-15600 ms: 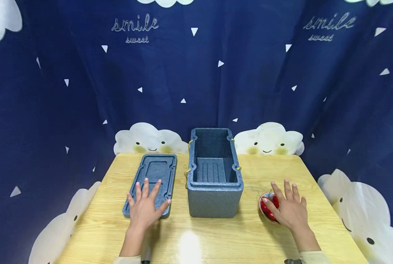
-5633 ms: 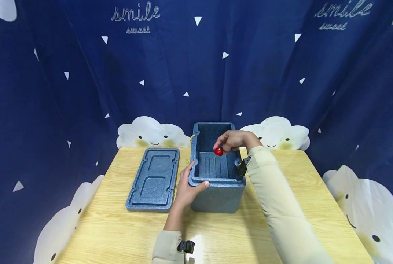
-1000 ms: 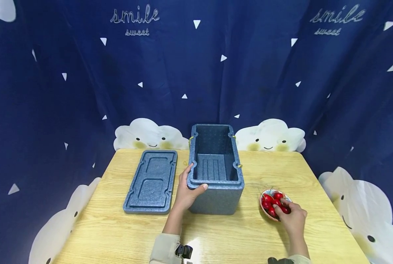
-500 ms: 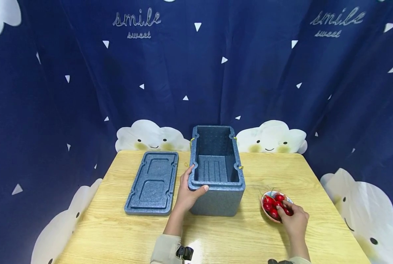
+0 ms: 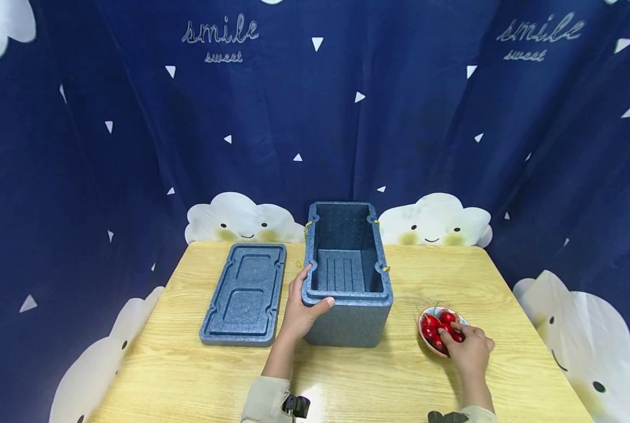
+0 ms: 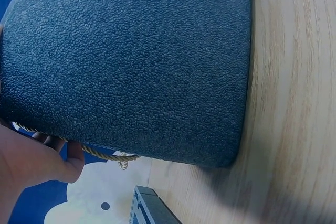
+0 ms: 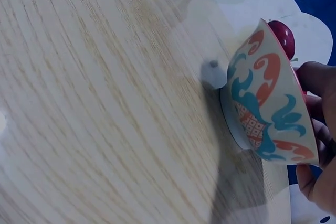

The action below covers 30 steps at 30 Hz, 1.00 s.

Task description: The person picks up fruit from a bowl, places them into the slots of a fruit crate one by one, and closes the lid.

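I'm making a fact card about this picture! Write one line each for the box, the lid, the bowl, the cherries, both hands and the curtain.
box: blue-gray, open on top
lid: flat on the table, left of the box
bowl: patterned, right of the box
cherries: red, in the bowl
left hand: grips the box's near left corner
right hand: fingers at the cherries; holding one? can't tell
curtain: dark blue, smiling clouds

Blue box: pebbled face toward camera, on wood-grained tabletop | left hand: grips its edge at lower left | twisted rope: along that edge, beside the hand (yellowish, strands visible) | grey-blue slab: corner only, bottom | white cloud print: lower left
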Motion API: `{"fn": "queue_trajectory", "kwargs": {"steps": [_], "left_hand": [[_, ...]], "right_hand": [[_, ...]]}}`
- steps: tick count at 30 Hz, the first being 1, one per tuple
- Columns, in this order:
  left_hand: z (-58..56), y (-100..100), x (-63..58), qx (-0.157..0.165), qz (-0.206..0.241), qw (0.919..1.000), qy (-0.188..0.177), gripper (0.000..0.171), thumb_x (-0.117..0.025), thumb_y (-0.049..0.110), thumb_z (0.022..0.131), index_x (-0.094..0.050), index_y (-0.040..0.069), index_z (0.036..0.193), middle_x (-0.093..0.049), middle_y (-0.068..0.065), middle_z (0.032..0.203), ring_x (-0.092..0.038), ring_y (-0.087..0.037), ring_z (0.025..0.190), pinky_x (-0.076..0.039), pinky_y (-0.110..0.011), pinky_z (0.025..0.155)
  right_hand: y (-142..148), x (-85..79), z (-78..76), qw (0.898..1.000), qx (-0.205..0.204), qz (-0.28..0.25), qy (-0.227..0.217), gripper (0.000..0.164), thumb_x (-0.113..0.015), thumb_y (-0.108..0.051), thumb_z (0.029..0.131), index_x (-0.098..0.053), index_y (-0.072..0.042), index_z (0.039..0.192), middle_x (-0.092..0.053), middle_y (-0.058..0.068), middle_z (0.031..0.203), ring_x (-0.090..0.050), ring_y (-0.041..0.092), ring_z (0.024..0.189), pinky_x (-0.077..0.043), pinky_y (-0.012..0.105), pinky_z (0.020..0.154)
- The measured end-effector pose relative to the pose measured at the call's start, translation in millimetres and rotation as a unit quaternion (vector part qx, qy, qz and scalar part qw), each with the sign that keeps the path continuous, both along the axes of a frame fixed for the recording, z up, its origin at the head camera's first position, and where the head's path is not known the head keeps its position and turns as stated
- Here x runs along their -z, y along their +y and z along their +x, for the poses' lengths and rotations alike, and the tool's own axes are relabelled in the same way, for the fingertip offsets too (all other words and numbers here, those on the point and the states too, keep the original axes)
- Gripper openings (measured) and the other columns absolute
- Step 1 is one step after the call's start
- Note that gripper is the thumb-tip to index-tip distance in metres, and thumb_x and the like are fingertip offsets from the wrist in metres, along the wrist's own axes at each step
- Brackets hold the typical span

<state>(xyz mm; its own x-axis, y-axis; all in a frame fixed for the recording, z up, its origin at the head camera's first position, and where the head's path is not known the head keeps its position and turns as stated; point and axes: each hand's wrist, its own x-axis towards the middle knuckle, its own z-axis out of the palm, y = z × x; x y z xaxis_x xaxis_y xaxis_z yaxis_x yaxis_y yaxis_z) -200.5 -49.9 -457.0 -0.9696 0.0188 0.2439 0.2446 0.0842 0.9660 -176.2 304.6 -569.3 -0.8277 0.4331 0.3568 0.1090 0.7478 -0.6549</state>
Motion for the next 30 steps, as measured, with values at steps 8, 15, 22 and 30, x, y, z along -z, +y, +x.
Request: {"fn": "queue_trajectory", "kwargs": {"steps": [8, 15, 22, 30], "left_hand": [[-1.1, -0.1, 0.1, 0.005, 0.006, 1.0, 0.0, 0.079, -0.077, 0.01, 0.073, -0.036, 0.01, 0.142, -0.029, -0.02, 0.137, -0.032, -0.037, 0.124, -0.026, -0.05, 0.099], [-1.2, -0.3, 0.9, 0.004, 0.011, 0.9999, -0.002, 0.08, -0.077, 0.009, 0.073, -0.036, 0.01, 0.141, -0.03, -0.02, 0.136, -0.033, -0.036, 0.123, -0.026, -0.048, 0.099], [-1.7, -1.3, 0.8, 0.004, 0.005, 1.0, -0.003, 0.079, -0.077, 0.011, 0.073, -0.036, 0.012, 0.142, -0.029, -0.02, 0.137, -0.032, -0.037, 0.123, -0.026, -0.05, 0.099], [-1.2, -1.4, -0.8, 0.005, 0.005, 1.0, -0.004, 0.079, -0.077, 0.009, 0.073, -0.037, 0.011, 0.141, -0.029, -0.019, 0.137, -0.032, -0.036, 0.123, -0.026, -0.049, 0.099]], "right_hand": [[-0.8, -0.2, -0.9, 1.0, 0.014, -0.021, -0.012, 0.032, -0.075, -0.012, 0.074, -0.065, 0.009, 0.096, -0.051, 0.031, 0.099, -0.034, 0.048, 0.1, -0.023, 0.052, 0.079], [-4.2, -3.3, 4.4, 0.997, 0.026, -0.071, 0.002, 0.032, -0.074, -0.009, 0.077, -0.064, 0.009, 0.101, -0.054, 0.029, 0.105, -0.033, 0.043, 0.103, -0.026, 0.047, 0.078], [-4.1, -15.1, 8.9, 0.994, 0.052, -0.09, 0.025, 0.031, -0.073, -0.014, 0.079, -0.065, 0.007, 0.1, -0.06, 0.028, 0.099, -0.042, 0.042, 0.1, -0.03, 0.046, 0.078], [-5.7, -25.8, 13.7, 0.985, 0.058, -0.158, 0.033, 0.036, -0.071, -0.024, 0.083, -0.063, 0.003, 0.105, -0.064, 0.02, 0.097, -0.06, 0.023, 0.086, -0.043, 0.015, 0.066]]}}
